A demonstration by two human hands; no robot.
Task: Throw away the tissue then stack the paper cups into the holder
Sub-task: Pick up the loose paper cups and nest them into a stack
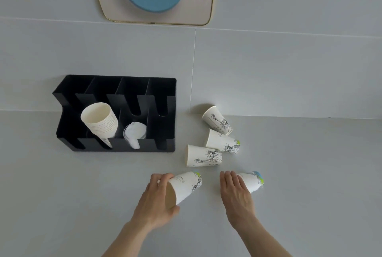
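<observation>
Gripping cup [184, 186]: left hand [157, 201] | right hand [235, 190] on second cup [251, 182]

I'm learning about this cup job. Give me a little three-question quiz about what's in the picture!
1. How many loose printed paper cups lie outside the black holder?
2. True or false: the left hand grips a cup by its open end.
3. Which sits in the holder beside the cup stack: A) spoons, B) clear lids, C) a tissue?

Key:
1. Five: one under each hand, three untouched between them and the wall.
2. True; the right hand lies over another cup.
3. B.
</observation>
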